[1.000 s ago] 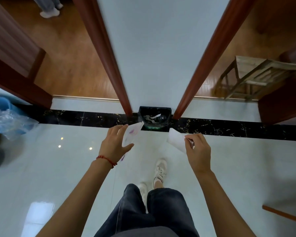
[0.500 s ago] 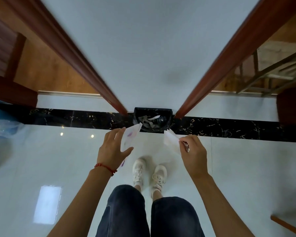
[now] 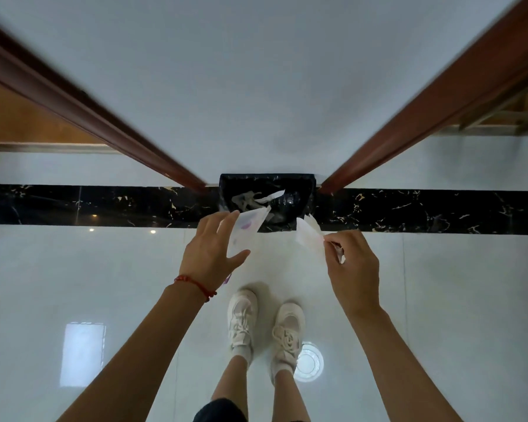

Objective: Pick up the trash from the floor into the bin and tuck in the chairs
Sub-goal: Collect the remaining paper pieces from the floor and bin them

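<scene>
A small bin (image 3: pixel 306 186) lined with a black bag stands on the floor against the white wall, with crumpled white scraps inside. My left hand (image 3: pixel 211 250) holds a white wrapper with purple marks (image 3: pixel 248 227), whose tip reaches over the bin's near left edge. My right hand (image 3: pixel 352 266) pinches a pale translucent wrapper (image 3: pixel 308 236) just short of the bin's near right corner. Both hands hover above the floor, in front of the bin.
Two reddish wooden door frames (image 3: pixel 113 129) (image 3: pixel 433 95) flank the white wall (image 3: pixel 256 80). A black marble strip (image 3: pixel 89 204) runs across the glossy white floor. A wooden chair (image 3: pixel 512 112) shows partly at the right edge. My feet in white sneakers (image 3: pixel 265 327) stand behind the hands.
I have stepped closer to the bin, which now looks larger. Both hands carried their wrappers forward, so the left wrapper's tip now overlaps the bin's edge.
</scene>
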A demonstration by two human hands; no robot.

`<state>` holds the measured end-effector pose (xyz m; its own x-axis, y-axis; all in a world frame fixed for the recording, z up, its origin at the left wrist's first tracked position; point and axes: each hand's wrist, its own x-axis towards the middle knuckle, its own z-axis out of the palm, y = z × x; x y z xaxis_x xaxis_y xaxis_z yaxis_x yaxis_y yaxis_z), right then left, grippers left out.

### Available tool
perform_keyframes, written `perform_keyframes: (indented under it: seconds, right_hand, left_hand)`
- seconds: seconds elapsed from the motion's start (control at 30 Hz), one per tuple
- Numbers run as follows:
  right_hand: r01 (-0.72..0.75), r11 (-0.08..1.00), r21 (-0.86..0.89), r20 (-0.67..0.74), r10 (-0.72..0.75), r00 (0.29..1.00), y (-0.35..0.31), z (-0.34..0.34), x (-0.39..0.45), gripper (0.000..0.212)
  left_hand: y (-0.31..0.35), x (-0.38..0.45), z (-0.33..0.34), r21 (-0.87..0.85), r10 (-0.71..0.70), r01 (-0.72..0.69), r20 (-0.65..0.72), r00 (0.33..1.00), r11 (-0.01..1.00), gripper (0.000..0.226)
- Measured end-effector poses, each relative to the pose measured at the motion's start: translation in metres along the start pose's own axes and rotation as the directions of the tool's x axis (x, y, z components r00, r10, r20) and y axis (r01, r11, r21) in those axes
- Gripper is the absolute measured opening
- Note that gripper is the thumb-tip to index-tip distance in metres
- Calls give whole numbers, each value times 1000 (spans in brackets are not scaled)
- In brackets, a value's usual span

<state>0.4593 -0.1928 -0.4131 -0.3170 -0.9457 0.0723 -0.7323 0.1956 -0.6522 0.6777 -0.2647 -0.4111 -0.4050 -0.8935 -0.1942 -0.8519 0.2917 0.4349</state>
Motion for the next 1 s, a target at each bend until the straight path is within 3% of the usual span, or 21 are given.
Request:
perform_keyframes:
  seconds: [0.2,0.53,0.8,1.0]
  right_hand:
    - [-5,1000,-21,38,6,999,42,49,1,13]
    - [71,997,-36,-47,-72,996,75,68,23,14]
    - [82,996,-45,-10,-83,997,71,83,46,9]
    - [210,977,-36,53,-208,977,63,122,62,5]
  left_hand:
    - [-26,43,53,10,47,-47,20,999,999,68]
    - [-37,124,99,191,151,-184,175,973,964,72]
    - [-49,87,97,167,72,-74,21,997,983,57]
    - [-65,34,95,128,-38,42,-31,999,991,57]
